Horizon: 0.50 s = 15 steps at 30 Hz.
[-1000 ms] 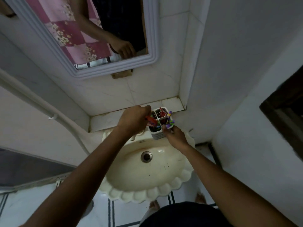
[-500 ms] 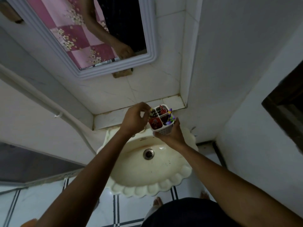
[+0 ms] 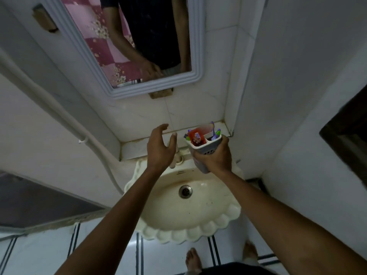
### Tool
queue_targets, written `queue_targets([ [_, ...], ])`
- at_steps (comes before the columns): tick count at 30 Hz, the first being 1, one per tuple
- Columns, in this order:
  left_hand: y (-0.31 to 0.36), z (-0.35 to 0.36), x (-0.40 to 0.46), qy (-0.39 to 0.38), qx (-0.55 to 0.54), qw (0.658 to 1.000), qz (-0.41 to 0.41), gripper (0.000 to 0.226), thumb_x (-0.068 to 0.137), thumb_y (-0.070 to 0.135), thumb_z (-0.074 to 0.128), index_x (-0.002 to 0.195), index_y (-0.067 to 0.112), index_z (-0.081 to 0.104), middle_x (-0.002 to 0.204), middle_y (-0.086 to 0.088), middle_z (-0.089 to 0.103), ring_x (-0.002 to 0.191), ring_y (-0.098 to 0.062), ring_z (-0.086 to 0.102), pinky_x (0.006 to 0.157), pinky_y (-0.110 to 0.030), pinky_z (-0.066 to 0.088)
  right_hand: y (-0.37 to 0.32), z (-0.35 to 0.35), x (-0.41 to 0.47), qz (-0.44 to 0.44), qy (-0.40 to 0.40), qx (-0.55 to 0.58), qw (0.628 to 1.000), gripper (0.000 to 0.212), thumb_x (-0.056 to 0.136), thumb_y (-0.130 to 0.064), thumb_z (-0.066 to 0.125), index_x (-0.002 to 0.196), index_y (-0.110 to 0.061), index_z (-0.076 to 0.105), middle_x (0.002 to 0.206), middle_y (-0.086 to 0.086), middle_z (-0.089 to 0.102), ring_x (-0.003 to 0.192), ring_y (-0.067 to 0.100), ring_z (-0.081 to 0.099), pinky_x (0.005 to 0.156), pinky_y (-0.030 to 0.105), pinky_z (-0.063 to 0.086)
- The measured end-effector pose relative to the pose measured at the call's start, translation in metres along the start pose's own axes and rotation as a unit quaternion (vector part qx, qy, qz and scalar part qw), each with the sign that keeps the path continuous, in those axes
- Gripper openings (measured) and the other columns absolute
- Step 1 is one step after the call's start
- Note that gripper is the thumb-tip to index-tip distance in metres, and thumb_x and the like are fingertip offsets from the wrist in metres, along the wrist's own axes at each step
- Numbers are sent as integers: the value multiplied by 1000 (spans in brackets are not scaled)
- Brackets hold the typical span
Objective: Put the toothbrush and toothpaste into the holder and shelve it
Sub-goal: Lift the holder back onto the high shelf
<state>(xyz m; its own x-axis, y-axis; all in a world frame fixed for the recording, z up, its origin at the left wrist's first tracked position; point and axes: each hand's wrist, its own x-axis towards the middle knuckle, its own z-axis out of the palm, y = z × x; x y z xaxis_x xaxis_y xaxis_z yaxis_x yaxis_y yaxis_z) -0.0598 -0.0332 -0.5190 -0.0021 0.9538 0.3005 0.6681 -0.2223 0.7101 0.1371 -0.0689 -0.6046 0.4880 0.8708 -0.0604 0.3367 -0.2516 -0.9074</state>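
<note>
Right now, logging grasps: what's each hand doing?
Left hand: open, holding nothing.
Right hand: closed around the holder.

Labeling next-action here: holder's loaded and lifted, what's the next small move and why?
Probably carry the holder back and set it on the tiled ledge: the right hand grips it above the sink, toothpaste inside, left hand open, empty.

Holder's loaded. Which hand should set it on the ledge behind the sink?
Right. The right hand already grips the white plastic perforated holder, lifted just in front of the white tiled ledge. The left hand is open and empty beside it, so a handover would likely only add a step.
</note>
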Motion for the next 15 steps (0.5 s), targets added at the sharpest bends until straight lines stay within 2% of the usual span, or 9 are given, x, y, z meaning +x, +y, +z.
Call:
queue_targets([
  [4, 13, -18, 22, 20, -4, 998, 52, 51, 103, 42, 64, 146, 16, 58, 144, -1, 62, 133, -17, 58, 112, -41, 49, -41, -26, -2, -71, 57, 36, 995, 132, 49, -71, 98, 155, -14, 45, 148, 6, 67, 127, 24, 70, 93, 32, 60],
  [8, 45, -43, 51, 52, -6, 990, 130, 48, 102, 39, 66, 142, 13, 61, 138, -5, 66, 128, -19, 61, 108, -43, 51, -101, -56, 2, -138, 106, 102, 979, 123, 48, -69, 94, 147, -11, 49, 134, 2, 70, 114, 20, 72, 79, 8, 53],
  [11, 78, -68, 73, 84, -5, 984, 160, 50, 102, 41, 66, 144, 14, 60, 140, -5, 65, 128, -20, 61, 107, -42, 51, -155, -86, 10, -195, 128, 147, 961, 117, 52, -68, 96, 143, -11, 49, 131, 0, 68, 109, 14, 71, 77, 6, 54],
  [15, 133, -102, 102, 140, -10, 970, 200, 53, 102, 44, 66, 145, 14, 58, 140, -5, 64, 126, -18, 61, 103, -35, 53, -228, -130, 24, -267, 154, 182, 934, 112, 55, -68, 96, 138, -9, 48, 122, -4, 66, 104, -7, 66, 74, 3, 50],
])
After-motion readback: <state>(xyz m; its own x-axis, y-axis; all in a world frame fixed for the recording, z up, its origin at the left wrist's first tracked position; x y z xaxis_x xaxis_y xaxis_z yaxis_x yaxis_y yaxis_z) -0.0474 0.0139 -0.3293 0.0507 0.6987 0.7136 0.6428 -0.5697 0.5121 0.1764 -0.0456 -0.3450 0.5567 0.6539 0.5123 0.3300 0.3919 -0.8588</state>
